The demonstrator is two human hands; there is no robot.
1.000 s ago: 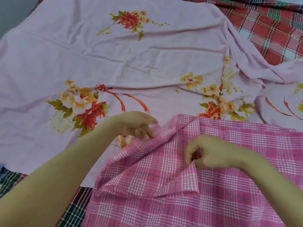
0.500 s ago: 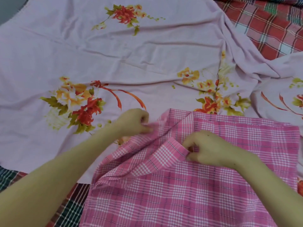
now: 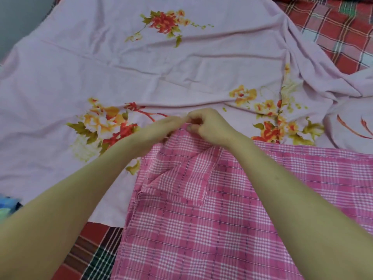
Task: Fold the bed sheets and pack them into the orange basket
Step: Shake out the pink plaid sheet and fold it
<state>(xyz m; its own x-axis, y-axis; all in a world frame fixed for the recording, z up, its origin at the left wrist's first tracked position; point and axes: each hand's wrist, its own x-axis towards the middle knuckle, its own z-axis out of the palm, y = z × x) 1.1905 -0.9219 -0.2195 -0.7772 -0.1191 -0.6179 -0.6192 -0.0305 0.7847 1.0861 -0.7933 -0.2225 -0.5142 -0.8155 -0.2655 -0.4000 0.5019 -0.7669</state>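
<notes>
A pink checked sheet (image 3: 232, 229) lies folded in front of me, over the near part of a pale pink flowered sheet (image 3: 141, 73) spread across the bed. My left hand (image 3: 161, 130) and my right hand (image 3: 210, 126) meet at the checked sheet's far left corner, and both pinch that corner's cloth. A loose triangular flap (image 3: 185, 182) of the checked sheet lies folded back just below my hands. The orange basket is not in view.
A red and green plaid bed cover (image 3: 339, 31) shows at the top right and at the bottom left (image 3: 94, 255). A blue and green object (image 3: 8, 205) peeks in at the left edge. A grey wall (image 3: 20, 17) stands at the top left.
My right hand has moved up and left from the middle fold to the far corner beside my left hand. The flap it held now lies lower on the checked sheet.
</notes>
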